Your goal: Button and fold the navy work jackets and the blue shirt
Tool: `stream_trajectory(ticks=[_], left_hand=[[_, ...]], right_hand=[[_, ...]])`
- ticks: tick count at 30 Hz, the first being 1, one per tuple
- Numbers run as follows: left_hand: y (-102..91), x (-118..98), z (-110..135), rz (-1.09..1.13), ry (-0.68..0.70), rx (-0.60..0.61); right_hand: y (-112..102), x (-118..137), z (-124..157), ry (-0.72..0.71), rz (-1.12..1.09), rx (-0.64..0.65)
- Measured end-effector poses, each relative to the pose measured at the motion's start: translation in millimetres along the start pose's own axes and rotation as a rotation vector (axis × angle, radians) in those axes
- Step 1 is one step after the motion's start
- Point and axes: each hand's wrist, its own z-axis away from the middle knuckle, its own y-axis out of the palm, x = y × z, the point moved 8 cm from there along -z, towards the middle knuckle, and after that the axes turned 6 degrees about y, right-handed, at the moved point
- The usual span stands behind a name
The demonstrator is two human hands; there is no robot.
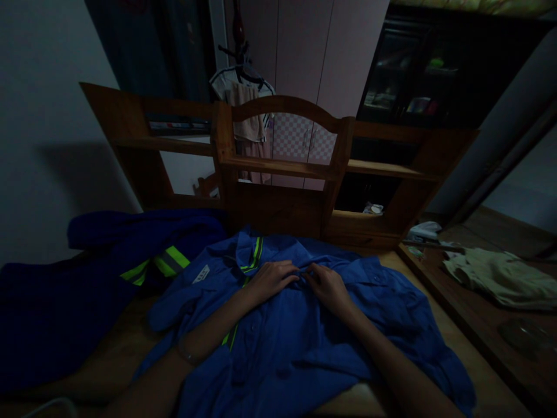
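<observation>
A blue work shirt [278,337] with yellow-green reflective trim and a pale label on one side lies spread in front of me. My left hand [273,280] rests on its middle, fingers bent and pinching the cloth. Close beside it, my right hand [327,284] has thumb and fingers together on the same fold of the shirt. The fingertips of both hands nearly meet there. Dim light hides just what part of the cloth lies between them. A bracelet circles my left wrist.
Darker blue clothing [47,313] with reflective strips is heaped on the left. A wooden shelf unit [282,168] stands along the far edge. To the right, pale folded cloth [500,276] lies on a brown surface. Behind, clothes [246,107] hang on a stand before a wardrobe [304,58].
</observation>
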Motion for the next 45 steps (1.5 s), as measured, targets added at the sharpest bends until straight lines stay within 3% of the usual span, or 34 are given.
stream_trajectory(ticks=[12,21,35,45], left_hand=[[-1.2,4.4,-0.9,0.070,-0.040,-0.051],[2.5,22.0,0.5,0.337,-0.145,-0.139],[3.1,30.1,-1.6,0.532,-0.301,-0.144],[5.1,27.1,-0.8,0.592,-0.302,-0.139]], right_hand=[[1.1,-1.8,-0.3,0.012,-0.024,-0.019],[0.7,-1.1,-0.3,0.003,-0.060,0.002],[-9.7,10.5,3.4,-0.115,-0.157,0.098],[-12.8,18.8,8.5,-0.146,-0.097,0.099]])
